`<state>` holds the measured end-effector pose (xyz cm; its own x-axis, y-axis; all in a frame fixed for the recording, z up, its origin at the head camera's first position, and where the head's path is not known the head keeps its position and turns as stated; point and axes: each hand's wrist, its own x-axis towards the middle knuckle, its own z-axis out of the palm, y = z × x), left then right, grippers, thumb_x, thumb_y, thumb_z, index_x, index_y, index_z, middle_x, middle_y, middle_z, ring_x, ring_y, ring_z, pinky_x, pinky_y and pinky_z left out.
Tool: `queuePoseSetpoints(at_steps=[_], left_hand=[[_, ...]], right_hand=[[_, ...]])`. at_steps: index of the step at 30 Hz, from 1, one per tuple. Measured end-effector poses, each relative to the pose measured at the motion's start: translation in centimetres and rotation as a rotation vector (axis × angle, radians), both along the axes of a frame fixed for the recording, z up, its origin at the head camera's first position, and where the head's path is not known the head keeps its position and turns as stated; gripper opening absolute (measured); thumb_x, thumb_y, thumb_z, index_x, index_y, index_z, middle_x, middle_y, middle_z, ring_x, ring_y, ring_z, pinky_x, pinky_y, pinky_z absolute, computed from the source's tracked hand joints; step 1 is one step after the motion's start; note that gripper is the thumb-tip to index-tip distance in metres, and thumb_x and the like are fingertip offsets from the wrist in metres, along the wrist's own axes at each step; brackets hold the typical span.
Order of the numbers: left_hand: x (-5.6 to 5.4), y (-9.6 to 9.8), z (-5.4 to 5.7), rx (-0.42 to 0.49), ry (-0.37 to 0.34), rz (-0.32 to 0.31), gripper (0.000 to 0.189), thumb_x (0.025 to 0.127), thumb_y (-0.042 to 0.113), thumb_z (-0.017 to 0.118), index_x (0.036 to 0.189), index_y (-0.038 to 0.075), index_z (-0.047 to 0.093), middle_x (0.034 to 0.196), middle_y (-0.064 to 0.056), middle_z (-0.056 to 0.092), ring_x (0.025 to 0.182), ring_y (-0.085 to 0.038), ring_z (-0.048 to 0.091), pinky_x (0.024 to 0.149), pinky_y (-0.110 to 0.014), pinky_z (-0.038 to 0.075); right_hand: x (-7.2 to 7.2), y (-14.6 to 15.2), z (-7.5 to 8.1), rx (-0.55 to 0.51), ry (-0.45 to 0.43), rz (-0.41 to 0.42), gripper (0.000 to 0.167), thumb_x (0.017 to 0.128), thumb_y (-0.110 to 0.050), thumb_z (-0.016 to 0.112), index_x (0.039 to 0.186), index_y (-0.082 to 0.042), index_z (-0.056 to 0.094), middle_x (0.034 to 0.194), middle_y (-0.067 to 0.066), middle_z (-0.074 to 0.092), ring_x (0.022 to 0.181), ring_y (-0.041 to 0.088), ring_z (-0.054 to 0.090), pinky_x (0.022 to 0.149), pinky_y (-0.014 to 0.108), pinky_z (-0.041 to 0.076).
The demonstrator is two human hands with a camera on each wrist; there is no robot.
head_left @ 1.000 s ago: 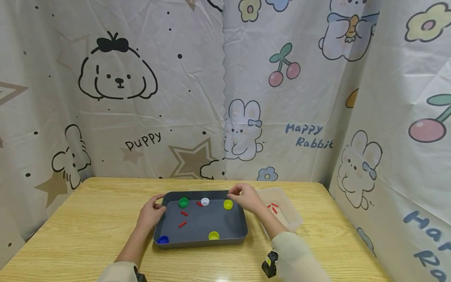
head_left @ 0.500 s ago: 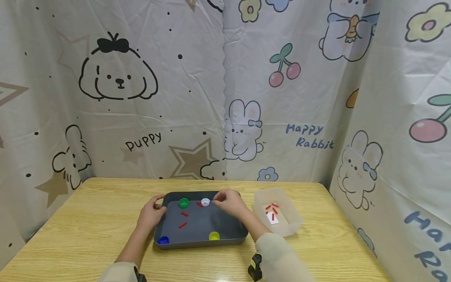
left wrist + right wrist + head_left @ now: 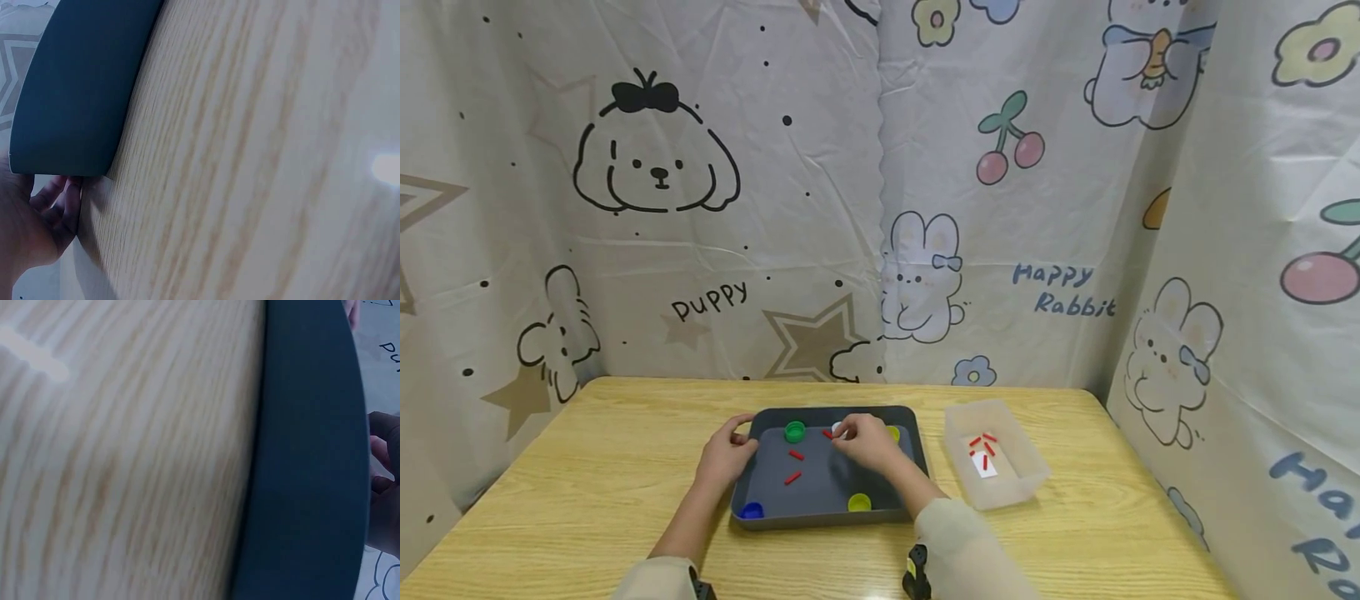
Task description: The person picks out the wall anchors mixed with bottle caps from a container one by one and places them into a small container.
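A dark grey tray (image 3: 820,522) lies on the table. My left hand (image 3: 726,454) grips its left side, thumb at the rim; in the left wrist view the fingers are at the tray's end wall. My right hand (image 3: 868,442) is over the tray, fingers bent, fingertips beside a short red stick (image 3: 827,434) and a white cap (image 3: 837,428) that it partly covers. Whether the fingertips hold anything is hidden. Two more red sticks (image 3: 792,478) lie in the tray, with a green cap (image 3: 794,431), a blue cap (image 3: 752,510) and two yellow caps (image 3: 860,502).
A translucent plastic box (image 3: 1026,475) stands right of the tray, with several red sticks (image 3: 989,449) and a small white paper (image 3: 982,465) inside. The wooden table (image 3: 625,425) ends at a printed curtain (image 3: 820,208) behind and at both sides.
My right hand has moved left from the far-right yellow cap to the white cap and red stick, uncovering the box and that yellow cap. The left hand has stayed on the tray.
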<state>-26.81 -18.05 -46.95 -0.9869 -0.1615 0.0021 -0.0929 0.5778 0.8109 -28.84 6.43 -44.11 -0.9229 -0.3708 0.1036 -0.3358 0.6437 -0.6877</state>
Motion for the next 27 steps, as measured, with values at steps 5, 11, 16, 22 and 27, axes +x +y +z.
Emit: queuePoseSetpoints(at_steps=[5, 11, 16, 22, 27], left_hand=[[0.0, -0.1, 0.0, 0.006, -0.006, 0.003, 0.048, 0.087, 0.014, 0.055, 0.134, 0.010, 0.047, 0.098, -0.013, 0.055, 0.077, -0.021, 0.051, 0.060, -0.027, 0.039], [0.0, -0.1, 0.0, 0.002, -0.003, 0.012, 0.049, 0.086, 0.014, 0.055, 0.134, 0.011, 0.048, 0.096, -0.011, 0.055, 0.077, -0.020, 0.051, 0.061, -0.027, 0.038], [0.1, 0.0, 0.1, 0.006, 0.003, 0.017, 0.049, 0.085, 0.013, 0.056, 0.133, 0.010, 0.048, 0.093, -0.010, 0.054, 0.077, -0.020, 0.051, 0.061, -0.027, 0.038], [-0.1, -0.1, -0.2, 0.000, 0.007, 0.019, 0.049, 0.085, 0.013, 0.056, 0.133, 0.011, 0.049, 0.094, -0.010, 0.055, 0.079, -0.020, 0.051, 0.063, -0.027, 0.038], [-0.4, -0.2, -0.4, -0.004, 0.010, 0.020, 0.049, 0.084, 0.013, 0.056, 0.133, 0.011, 0.049, 0.095, -0.011, 0.055, 0.078, -0.020, 0.051, 0.063, -0.027, 0.039]], right_hand=[[-0.3, -0.7, -0.7, 0.032, 0.015, -0.011, 0.008, 0.084, -0.018, 0.067, 0.088, -0.012, 0.069, 0.077, 0.000, 0.061, 0.062, 0.009, 0.049, 0.055, 0.023, 0.040], [-0.6, -1.2, -1.4, 0.057, 0.013, -0.040, 0.009, 0.083, -0.018, 0.067, 0.089, -0.011, 0.069, 0.081, 0.003, 0.062, 0.068, 0.012, 0.052, 0.059, 0.027, 0.041], [-0.8, -1.5, -2.0, 0.079, 0.000, -0.060, 0.010, 0.083, -0.018, 0.067, 0.091, -0.012, 0.069, 0.085, 0.003, 0.063, 0.074, 0.014, 0.054, 0.064, 0.030, 0.044], [-0.8, -2.0, -2.3, 0.096, -0.020, -0.079, 0.010, 0.083, -0.019, 0.067, 0.092, -0.014, 0.068, 0.082, 0.001, 0.061, 0.069, 0.012, 0.052, 0.061, 0.028, 0.042], [-0.8, -2.3, -2.3, 0.102, -0.014, -0.101, 0.014, 0.084, -0.019, 0.066, 0.097, -0.013, 0.068, 0.096, 0.004, 0.066, 0.081, 0.015, 0.059, 0.070, 0.031, 0.047]])
